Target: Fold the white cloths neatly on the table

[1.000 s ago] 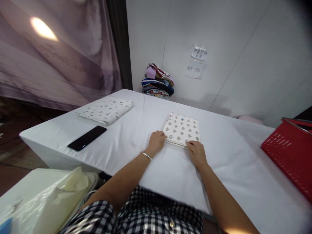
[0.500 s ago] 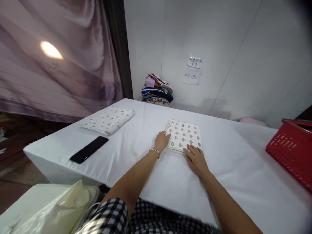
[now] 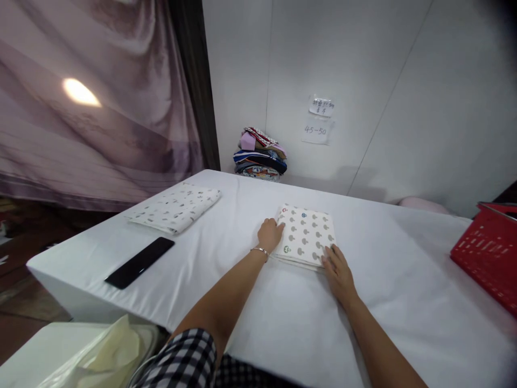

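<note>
A folded white cloth [image 3: 306, 234] with grey mushroom-like prints and a few coloured ones lies flat on the white-covered table [image 3: 278, 318]. At its left edge is my left hand [image 3: 270, 237], a bracelet on the wrist; the thumb rests on top while the curled fingers close on the side, their tips hidden. My right hand [image 3: 339, 275] touches the near right corner, its fingers stretched out against the edge. Farther left lies another folded white cloth [image 3: 177, 207] with small dark prints, apart from both hands.
A black phone [image 3: 140, 262] lies near the table's left front edge. Folded fabrics [image 3: 260, 156] are stacked against the wall at the back. A red basket [image 3: 488, 253] stands at the right. Below on the left is a white bin [image 3: 52, 353] with a plastic bag.
My right hand has slid rightward along the near edge to the cloth's corner. My left hand keeps its place at the left edge. The view has tipped slightly.
</note>
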{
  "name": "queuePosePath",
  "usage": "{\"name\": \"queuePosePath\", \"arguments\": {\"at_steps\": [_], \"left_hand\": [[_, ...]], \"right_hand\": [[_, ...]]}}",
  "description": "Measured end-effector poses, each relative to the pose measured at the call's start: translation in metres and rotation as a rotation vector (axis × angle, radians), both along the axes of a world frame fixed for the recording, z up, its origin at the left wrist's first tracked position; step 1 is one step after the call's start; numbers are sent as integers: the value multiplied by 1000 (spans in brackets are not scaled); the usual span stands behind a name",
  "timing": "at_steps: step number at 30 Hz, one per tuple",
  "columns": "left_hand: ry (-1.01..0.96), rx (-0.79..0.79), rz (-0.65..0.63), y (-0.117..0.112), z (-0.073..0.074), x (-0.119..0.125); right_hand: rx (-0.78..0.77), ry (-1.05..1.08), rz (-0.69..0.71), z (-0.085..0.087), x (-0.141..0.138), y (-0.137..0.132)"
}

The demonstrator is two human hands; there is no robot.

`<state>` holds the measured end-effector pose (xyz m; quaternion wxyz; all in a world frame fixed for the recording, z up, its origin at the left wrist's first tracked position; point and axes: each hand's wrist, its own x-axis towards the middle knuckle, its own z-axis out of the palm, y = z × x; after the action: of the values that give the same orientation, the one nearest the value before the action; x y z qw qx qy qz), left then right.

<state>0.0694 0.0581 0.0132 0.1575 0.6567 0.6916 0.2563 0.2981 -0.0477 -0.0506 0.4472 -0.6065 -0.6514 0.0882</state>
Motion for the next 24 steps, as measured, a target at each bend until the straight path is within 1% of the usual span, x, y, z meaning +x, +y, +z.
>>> {"name": "queuePosePath", "arguments": {"at_steps": [2,3,6,9,11,14,16,18,21,24], "left_hand": [[3,-27,8,8,0,5],[4,-42,12,12,-2,8],[5,-62,26,17,-8,11],[2,-87,46,19,-13,9],[2,-121,46,22,-12,5],[16,-149,31,31,-5,4],[33,-146,28,38,0,8],[48,-137,28,45,2,13],[52,-150,48,52,-2,19],[40,-194,81,54,-8,18]], "right_hand": [[-100,79,6,-2,1,-1],[-119,95,14,-3,1,-1],[-108,114,48,-3,1,-2],[-102,135,67,-3,2,-2],[-104,159,68,-4,3,-1],[-114,204,64,-5,4,-1],[-134,224,59,-4,4,-1],[-161,237,54,-2,3,-1],[-204,255,46,2,2,-2],[-228,261,43,4,1,-2]]}}
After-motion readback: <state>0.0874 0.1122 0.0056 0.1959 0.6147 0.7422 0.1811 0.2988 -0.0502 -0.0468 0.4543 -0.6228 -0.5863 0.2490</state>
